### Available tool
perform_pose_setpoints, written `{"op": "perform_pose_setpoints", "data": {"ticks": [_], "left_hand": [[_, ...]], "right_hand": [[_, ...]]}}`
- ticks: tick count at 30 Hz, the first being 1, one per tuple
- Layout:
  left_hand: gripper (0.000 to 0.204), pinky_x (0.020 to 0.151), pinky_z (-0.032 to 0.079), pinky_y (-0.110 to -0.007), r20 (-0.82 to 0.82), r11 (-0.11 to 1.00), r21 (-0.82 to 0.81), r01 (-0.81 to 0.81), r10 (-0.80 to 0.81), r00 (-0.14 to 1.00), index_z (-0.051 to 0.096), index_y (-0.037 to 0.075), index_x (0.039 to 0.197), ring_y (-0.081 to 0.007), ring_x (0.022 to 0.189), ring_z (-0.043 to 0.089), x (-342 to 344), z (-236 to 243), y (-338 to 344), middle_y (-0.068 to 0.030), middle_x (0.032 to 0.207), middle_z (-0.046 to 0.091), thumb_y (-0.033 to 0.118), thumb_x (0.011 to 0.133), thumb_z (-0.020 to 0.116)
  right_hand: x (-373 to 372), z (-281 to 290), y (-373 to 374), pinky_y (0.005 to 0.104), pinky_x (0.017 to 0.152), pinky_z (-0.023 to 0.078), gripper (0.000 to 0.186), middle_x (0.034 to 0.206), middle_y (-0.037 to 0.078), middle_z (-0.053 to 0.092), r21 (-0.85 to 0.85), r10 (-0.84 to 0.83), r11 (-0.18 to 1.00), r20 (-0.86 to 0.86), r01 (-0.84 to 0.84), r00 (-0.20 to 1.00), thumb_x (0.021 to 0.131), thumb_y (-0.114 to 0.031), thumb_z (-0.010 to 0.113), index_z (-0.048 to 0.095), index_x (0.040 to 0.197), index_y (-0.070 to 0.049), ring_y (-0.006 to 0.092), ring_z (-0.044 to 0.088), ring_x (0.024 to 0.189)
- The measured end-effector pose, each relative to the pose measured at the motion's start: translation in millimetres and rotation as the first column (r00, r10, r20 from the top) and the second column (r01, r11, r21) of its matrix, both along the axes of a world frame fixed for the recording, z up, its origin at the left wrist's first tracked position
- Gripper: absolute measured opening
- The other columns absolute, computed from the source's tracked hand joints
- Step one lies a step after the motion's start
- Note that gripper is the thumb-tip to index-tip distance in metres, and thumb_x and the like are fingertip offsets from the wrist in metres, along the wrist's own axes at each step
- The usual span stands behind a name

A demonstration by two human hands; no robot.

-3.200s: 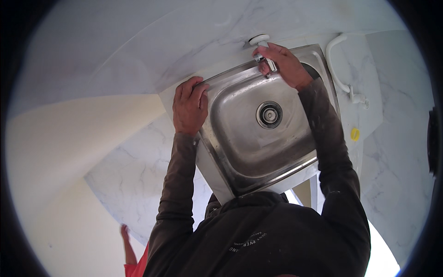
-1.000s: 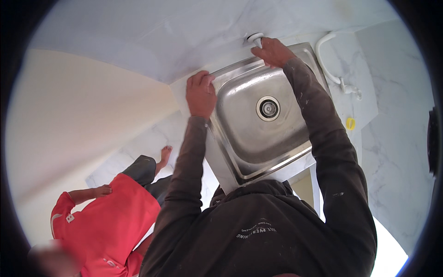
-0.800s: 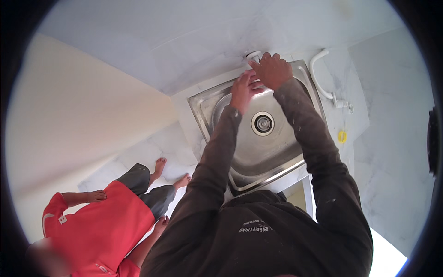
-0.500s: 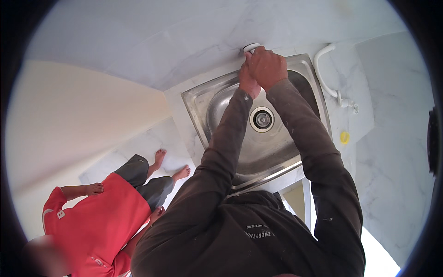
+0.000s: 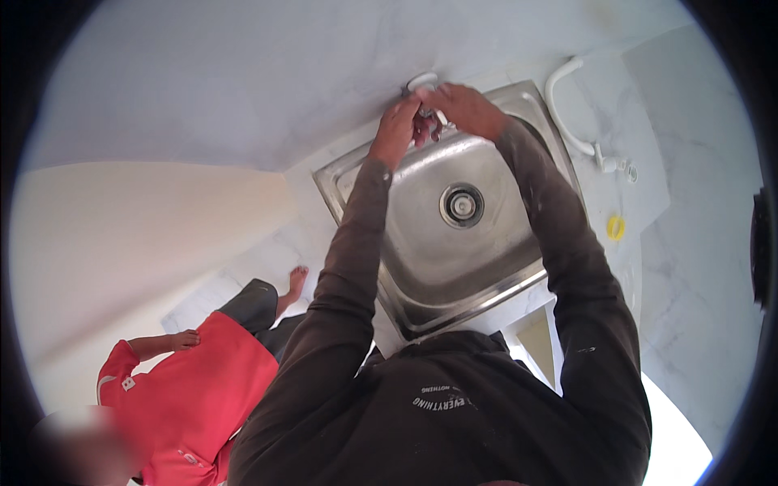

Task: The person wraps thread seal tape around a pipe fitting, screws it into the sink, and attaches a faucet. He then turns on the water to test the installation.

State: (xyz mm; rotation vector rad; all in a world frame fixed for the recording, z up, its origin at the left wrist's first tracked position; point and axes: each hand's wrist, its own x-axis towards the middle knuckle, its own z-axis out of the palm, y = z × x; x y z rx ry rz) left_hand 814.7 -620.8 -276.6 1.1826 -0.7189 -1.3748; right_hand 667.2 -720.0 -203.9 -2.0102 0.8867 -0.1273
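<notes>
Both my hands meet at the wall above the far rim of a stainless steel sink. Beside them, a white round fitting sits against the wall. My left hand has its fingers curled at something just below that fitting. From the right, my right hand reaches across with its fingers closed together, their tips by the left hand. Between the hands shows a small pale piece, mostly covered and too hidden to name.
A white curved faucet lies on the counter right of the sink, with a yellow ring-shaped roll nearer me. The sink has a round drain. At my left stands a barefoot person in a red shirt, close to my arm.
My hands, clasped together over the fitting before, have moved slightly left and spread at the wrists. The white round fitting shows more. The person's near foot is now hidden behind my arm.
</notes>
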Motion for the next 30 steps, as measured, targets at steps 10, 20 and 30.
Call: {"op": "perform_pose_setpoints", "data": {"ticks": [10, 20, 30], "left_hand": [[0.042, 0.058, 0.035, -0.026, -0.038, 0.941, 0.067, 0.333, -0.331, 0.943, 0.064, 0.012, 0.091, -0.0077, 0.068, 0.049, 14.5, 25.3, -19.6, 0.0051, 0.076, 0.056, 0.050, 0.104, 0.053], [0.039, 0.070, 0.050, -0.039, 0.934, 0.917, 0.316, 0.245, -0.346, 0.090, 0.064, 0.006, 0.093, -0.0161, 0.084, 0.066, 6.0, 44.8, -37.9, -0.0014, 0.078, 0.064, 0.041, 0.104, 0.051], [0.055, 0.095, 0.053, -0.047, -0.680, 0.975, 0.166, -0.147, 0.221, 0.699, 0.068, 0.002, 0.115, -0.0282, 0.099, 0.064, -25.0, 22.4, 5.6, -0.0083, 0.106, 0.069, 0.048, 0.105, 0.040]], "right_hand": [[2.3, -16.1, 54.6, 0.0425, 0.062, 0.060, 0.030, 0.081, 0.016, 0.066, -0.726, -0.193, 0.687, -0.172, 0.007, 0.966, 0.101, -0.030, 0.057, 0.060, 0.099, 0.000, 0.0351, 0.072, 0.077], [-3.0, -56.5, 38.8, 0.0324, 0.052, 0.047, 0.042, 0.077, 0.011, 0.064, 0.542, -0.443, 0.825, 0.445, 0.160, 0.778, 0.106, -0.041, 0.049, 0.063, 0.097, -0.002, 0.0151, 0.062, 0.065], [-26.3, 11.8, 23.5, 0.0413, 0.067, 0.054, 0.032, 0.092, 0.017, 0.065, -0.590, 0.021, 0.800, -0.152, -0.108, 0.988, 0.102, -0.029, 0.055, 0.061, 0.097, 0.001, 0.0298, 0.067, 0.087]]}}
